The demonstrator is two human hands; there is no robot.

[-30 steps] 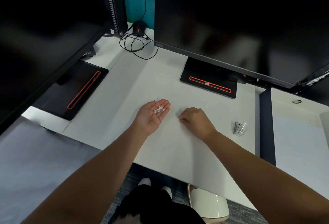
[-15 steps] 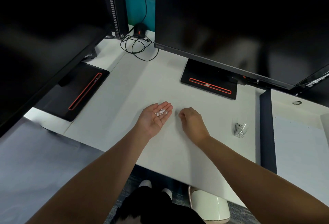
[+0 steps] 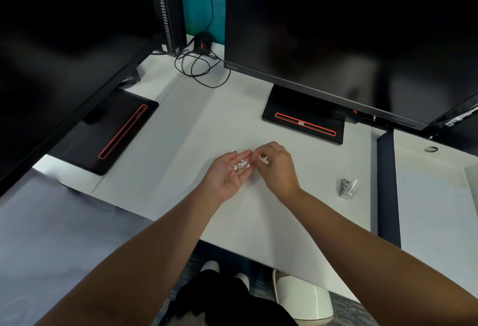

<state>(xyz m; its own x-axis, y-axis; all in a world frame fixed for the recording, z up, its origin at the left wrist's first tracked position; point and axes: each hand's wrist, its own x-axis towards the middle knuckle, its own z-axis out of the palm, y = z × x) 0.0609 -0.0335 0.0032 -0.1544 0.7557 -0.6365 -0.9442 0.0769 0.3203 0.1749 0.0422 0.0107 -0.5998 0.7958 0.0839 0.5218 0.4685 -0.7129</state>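
Item 1: clear container (image 3: 349,189), on the tabletop (image 3: 181,160), well to the right of both hands; contents silvery, unclear.
Item 2: left grip (image 3: 227,173), palm up, fingers relaxed, cradling the small white pieces (image 3: 241,164).
Item 3: right grip (image 3: 278,167), the one nearer the container, fingers curled at the left fingertips; cannot tell if it pinches a piece.
Item 4: monitor base (image 3: 302,116), beyond.

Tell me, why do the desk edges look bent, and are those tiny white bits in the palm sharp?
Head view: the wide-angle lens bows the desk edges outward; the white bits on the left hand are small bright specks, shape unclear; the dark monitor shows soft blurred reflections; light is even, shadows faint.
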